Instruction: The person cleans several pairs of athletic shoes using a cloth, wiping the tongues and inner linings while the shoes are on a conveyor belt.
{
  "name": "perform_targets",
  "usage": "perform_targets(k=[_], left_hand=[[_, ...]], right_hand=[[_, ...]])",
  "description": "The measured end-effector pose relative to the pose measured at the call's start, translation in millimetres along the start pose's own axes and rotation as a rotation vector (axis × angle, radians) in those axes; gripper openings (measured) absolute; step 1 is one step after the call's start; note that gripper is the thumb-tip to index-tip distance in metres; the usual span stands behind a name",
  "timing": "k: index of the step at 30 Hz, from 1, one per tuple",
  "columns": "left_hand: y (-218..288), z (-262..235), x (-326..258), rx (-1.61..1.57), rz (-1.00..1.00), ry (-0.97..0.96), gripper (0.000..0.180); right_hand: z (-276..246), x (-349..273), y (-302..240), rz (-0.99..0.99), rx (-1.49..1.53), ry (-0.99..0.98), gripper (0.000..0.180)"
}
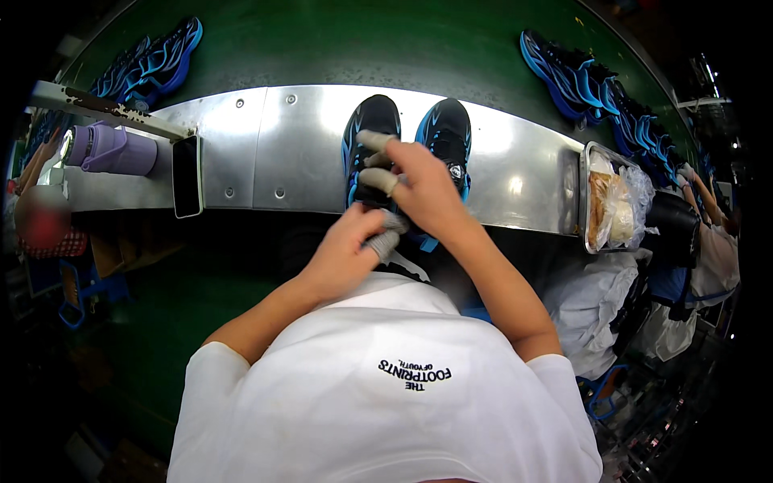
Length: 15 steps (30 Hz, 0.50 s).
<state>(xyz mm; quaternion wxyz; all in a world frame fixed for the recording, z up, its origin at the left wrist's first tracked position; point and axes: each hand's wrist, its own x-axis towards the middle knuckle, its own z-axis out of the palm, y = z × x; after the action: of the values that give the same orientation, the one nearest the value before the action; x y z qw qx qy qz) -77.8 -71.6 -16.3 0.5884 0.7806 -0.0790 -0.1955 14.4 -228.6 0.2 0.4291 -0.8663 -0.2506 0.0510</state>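
Two black sneakers with bright blue trim sit side by side on the metal ledge, toes pointing away from me: the left sneaker (372, 117) and the right sneaker (448, 127). My right hand (419, 183) reaches across over the left sneaker, its covered fingertips apart above the lacing area. My left hand (356, 243) is closed at that sneaker's heel end, just off the ledge's near edge, with grey covers on its fingers. Whatever lies between the left fingers is hidden. Both hands partly cover the left sneaker's opening.
More blue-black sneakers stand on the green belt at far left (165, 64) and far right (572, 76). Along the metal ledge (310, 153) are a purple bottle (121, 150), a phone (188, 177) and a tray (592, 161) of plastic-wrapped items. People sit at both sides.
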Motion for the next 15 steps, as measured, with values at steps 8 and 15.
perform_targets(k=[8,15], left_hand=[[11,19,31,0.655,0.164,-0.099,0.055],[23,-25,92,0.486,0.405,0.056,0.034]], right_hand=[[-66,-8,32,0.168,0.206,0.189,0.03],[-88,-33,61,0.237,0.304,0.232,0.027]])
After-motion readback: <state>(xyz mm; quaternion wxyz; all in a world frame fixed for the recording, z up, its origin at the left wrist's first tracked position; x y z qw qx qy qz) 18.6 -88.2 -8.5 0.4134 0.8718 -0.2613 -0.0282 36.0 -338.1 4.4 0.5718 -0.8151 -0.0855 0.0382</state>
